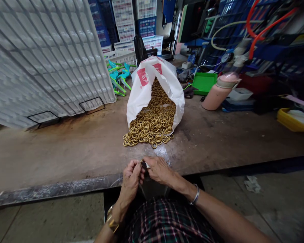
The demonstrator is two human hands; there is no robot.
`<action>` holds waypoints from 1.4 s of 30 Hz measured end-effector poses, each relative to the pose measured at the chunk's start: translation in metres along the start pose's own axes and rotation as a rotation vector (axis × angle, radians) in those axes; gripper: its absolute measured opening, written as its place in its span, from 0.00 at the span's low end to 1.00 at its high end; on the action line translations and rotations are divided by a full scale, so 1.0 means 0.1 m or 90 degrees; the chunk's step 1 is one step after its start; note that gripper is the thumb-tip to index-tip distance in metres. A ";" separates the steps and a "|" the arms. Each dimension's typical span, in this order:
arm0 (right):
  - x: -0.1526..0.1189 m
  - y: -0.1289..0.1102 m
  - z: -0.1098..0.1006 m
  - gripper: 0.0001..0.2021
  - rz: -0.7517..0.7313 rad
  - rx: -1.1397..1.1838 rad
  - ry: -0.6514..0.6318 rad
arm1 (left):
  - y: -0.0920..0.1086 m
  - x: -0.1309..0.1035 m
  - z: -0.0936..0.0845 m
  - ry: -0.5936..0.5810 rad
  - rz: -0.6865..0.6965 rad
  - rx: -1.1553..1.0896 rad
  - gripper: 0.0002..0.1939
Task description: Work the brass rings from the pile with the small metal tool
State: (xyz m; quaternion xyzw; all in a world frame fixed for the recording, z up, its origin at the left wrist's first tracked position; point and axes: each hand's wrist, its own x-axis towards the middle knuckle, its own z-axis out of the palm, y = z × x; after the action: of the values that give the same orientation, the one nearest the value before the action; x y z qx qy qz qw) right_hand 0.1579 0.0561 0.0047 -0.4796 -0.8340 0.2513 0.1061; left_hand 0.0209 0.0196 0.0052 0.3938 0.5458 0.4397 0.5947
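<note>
A white sack [139, 96] with red print lies open on the table, and many brass-coloured rings [152, 125] spill from its mouth toward the front edge. My left hand [132, 175] is closed at the table's edge, its fingertips pinching a small brass-coloured ring [142, 161]. Touching it from the right, my right hand [158, 168] is wrapped round a small tool [144, 165], dark with a pale part, whose tip meets the ring. Most of the tool is hidden by the fingers.
Stacked white ribbed panels [53, 50] stand in black wire holders at the left. Behind the sack are plastic crates [145, 27]. A pink bottle [214, 96], a green tray [204, 83] and a yellow basket [291, 123] stand on the wooden table [66, 152] to the right.
</note>
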 end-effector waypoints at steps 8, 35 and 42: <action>0.00 -0.04 0.00 0.12 0.020 -0.021 -0.002 | -0.01 0.00 0.00 0.020 0.000 0.029 0.16; 0.01 -0.09 -0.07 0.12 0.031 -0.054 -0.051 | -0.04 0.00 -0.01 0.031 0.019 0.060 0.17; 0.05 -0.08 -0.10 0.12 0.010 -0.062 -0.088 | -0.06 -0.02 0.00 0.059 0.057 0.067 0.17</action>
State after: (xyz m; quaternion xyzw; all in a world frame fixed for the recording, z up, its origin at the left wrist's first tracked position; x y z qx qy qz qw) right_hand 0.1535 0.0599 0.0173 -0.4721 -0.8469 0.2437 0.0233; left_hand 0.0218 0.0162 -0.0004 0.4276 0.5772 0.4543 0.5269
